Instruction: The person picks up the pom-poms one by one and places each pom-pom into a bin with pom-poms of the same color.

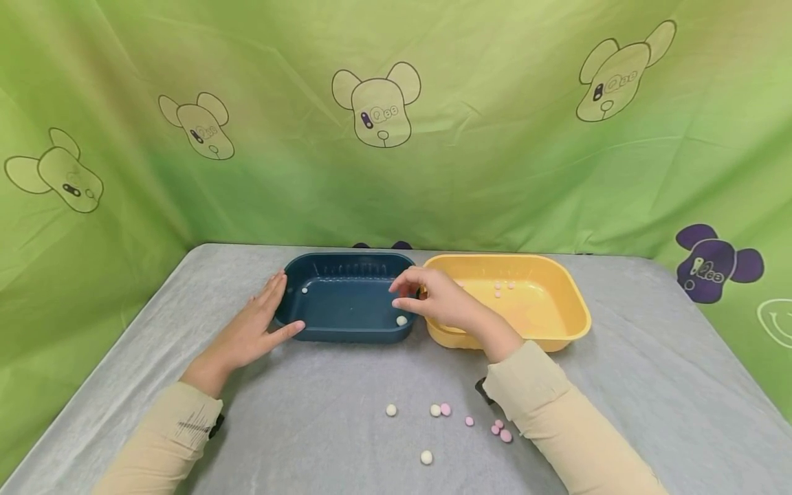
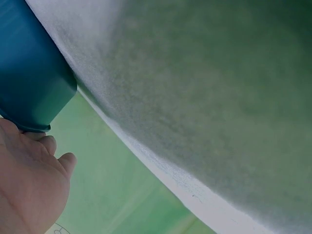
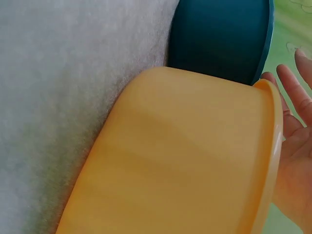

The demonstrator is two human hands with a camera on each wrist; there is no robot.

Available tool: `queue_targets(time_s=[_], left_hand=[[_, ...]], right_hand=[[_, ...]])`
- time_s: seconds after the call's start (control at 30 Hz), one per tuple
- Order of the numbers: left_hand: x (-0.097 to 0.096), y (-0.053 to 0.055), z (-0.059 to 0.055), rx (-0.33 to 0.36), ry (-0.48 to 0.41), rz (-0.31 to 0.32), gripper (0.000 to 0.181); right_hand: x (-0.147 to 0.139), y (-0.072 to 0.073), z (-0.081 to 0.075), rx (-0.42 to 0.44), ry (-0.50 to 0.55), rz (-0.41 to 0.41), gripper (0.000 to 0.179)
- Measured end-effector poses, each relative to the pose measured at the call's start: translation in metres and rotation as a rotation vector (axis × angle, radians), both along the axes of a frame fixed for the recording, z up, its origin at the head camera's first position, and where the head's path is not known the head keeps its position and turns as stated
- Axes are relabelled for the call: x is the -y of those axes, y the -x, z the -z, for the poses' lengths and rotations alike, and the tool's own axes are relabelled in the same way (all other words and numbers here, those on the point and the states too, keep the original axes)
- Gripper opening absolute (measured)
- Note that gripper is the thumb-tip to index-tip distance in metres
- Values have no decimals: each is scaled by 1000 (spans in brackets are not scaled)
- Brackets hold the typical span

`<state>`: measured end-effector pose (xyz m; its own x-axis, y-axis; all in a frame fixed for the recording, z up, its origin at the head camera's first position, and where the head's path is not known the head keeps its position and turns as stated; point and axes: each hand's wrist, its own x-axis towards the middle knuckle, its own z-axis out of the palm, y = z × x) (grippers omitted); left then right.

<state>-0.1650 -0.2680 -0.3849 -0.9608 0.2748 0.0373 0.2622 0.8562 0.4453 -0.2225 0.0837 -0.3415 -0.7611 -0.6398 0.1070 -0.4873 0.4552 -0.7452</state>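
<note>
My left hand (image 1: 258, 328) rests at the left end of a dark blue plastic basin (image 1: 349, 335), fingers straight along the rim and thumb on the front corner. In the left wrist view its fingers touch the basin's edge. Over the basin's right end hangs my right hand (image 1: 442, 297), fingers loosely bent, thumb and forefinger apart with nothing between them. Just below those fingertips a white ball (image 1: 401, 320) lies inside the blue basin. A smaller white ball (image 1: 304, 290) is near its left end. My right wrist passes above the yellow basin (image 1: 572, 330).
Several small pink balls (image 1: 498, 294) lie in the yellow basin, which stands right beside the blue one. On the grey cloth in front are loose white balls (image 1: 391, 410) and pink balls (image 1: 506, 436). A green printed curtain (image 1: 383, 199) hangs behind the table.
</note>
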Motion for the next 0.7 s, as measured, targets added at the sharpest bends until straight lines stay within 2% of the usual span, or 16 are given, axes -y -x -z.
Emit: queue_targets(time_s=[0.4, 0.7], left_hand=[[0, 0, 0, 9, 3, -10, 95], [-1, 0, 0, 19, 6, -8, 95]], right_hand=[[-2, -11, 2, 2, 23, -45, 24], [-4, -20, 2, -3, -1, -32, 20]])
